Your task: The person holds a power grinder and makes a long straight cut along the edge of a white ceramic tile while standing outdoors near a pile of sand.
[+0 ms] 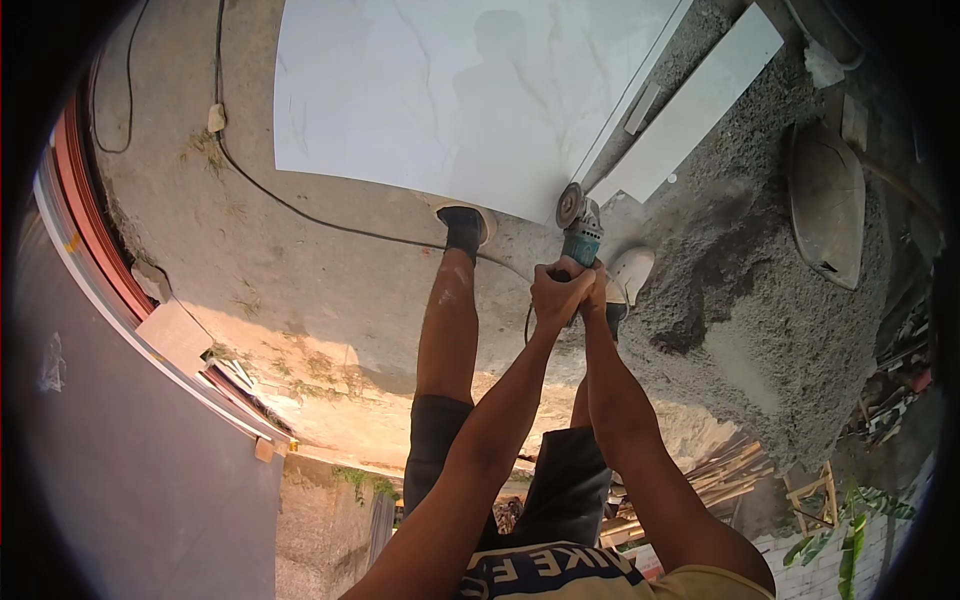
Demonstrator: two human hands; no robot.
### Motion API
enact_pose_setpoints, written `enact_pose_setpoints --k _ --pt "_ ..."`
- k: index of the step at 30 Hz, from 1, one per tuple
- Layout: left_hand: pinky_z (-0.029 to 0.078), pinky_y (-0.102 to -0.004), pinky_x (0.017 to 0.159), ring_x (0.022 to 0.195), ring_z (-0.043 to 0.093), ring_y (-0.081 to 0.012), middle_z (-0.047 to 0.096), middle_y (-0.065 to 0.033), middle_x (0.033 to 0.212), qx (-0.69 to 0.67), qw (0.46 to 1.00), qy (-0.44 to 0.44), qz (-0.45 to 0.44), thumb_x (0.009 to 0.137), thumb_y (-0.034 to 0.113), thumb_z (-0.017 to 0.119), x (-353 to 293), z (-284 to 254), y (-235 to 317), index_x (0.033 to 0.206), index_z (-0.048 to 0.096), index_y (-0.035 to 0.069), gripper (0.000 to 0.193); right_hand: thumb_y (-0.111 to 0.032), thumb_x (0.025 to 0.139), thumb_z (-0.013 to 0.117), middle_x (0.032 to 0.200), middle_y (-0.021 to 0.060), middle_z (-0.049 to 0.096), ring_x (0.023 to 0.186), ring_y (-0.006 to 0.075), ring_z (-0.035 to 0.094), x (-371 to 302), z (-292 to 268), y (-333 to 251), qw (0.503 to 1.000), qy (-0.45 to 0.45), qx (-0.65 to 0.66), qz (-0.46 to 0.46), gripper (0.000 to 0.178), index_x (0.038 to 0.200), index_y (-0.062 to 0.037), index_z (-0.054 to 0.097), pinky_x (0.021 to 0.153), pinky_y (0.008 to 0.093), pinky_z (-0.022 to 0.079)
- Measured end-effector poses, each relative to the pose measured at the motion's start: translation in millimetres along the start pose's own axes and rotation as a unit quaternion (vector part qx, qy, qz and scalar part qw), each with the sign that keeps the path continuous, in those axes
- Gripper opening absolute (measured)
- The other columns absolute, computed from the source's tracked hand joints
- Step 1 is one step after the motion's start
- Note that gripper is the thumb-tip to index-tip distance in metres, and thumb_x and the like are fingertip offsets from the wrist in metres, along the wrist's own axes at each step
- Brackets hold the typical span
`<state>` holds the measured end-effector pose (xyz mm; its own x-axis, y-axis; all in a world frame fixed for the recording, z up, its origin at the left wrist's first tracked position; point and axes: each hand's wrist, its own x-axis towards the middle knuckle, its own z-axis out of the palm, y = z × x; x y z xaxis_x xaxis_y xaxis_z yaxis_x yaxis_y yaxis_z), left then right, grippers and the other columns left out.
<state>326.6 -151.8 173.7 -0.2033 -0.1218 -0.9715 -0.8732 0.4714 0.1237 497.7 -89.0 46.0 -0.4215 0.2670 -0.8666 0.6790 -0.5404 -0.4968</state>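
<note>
Both my hands are wrapped round the body of a teal angle grinder, held out in front of me. My left hand grips it from the left, and my right hand closes on it from the right, the two pressed together. The grinder's round disc is at the near right corner of a large white marble-look tile. Whether the disc touches the tile I cannot tell. A dark line runs along the tile's right side. Just right of it lies a narrow cut strip of tile.
A black cable crosses the concrete on the left and runs behind my left foot. Grey sand is heaped on the right, with a metal shovel blade on it. Wooden sticks lie behind my right side.
</note>
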Motion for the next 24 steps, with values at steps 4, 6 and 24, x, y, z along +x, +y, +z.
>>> enact_pose_setpoints --k 4,6,24 --pt "0.053 -0.0425 0.092 0.105 0.068 -0.035 0.066 -0.028 0.112 0.005 1.0 0.024 0.004 0.062 0.042 0.085 5.7 -12.5 -14.4 0.117 0.052 -0.012 0.084 -0.032 0.108 0.036 0.107 0.0057 0.057 0.096 0.0205 0.055 -14.7 30.0 -5.6 0.999 0.005 0.043 0.023 0.036 0.126 -0.0053 0.051 0.089 0.0385 0.048" --pt "0.053 -0.0428 0.093 0.106 0.068 -0.0358 0.066 -0.0283 0.112 0.005 1.0 0.017 -0.001 0.062 0.042 0.084 4.2 -7.5 -14.4 0.118 0.051 -0.013 0.085 -0.032 0.108 0.036 0.107 0.0059 0.057 0.097 0.0206 0.055 -16.1 25.2 -10.6 0.996 0.009 0.082 0.018 0.036 0.126 -0.0051 0.051 0.09 0.0387 0.047" --pt "0.053 -0.0438 0.093 0.107 0.067 -0.0378 0.066 -0.0286 0.113 0.02 1.0 0.018 -0.01 0.06 0.044 0.085 7.2 -5.6 -37.5 0.12 0.053 -0.009 0.085 -0.024 0.082 0.075 0.078 0.0022 0.065 0.066 0.0131 0.059 -23.9 42.0 -22.7 0.99 0.058 0.125 0.008 0.027 0.093 -0.0019 0.064 0.062 0.0329 0.051"
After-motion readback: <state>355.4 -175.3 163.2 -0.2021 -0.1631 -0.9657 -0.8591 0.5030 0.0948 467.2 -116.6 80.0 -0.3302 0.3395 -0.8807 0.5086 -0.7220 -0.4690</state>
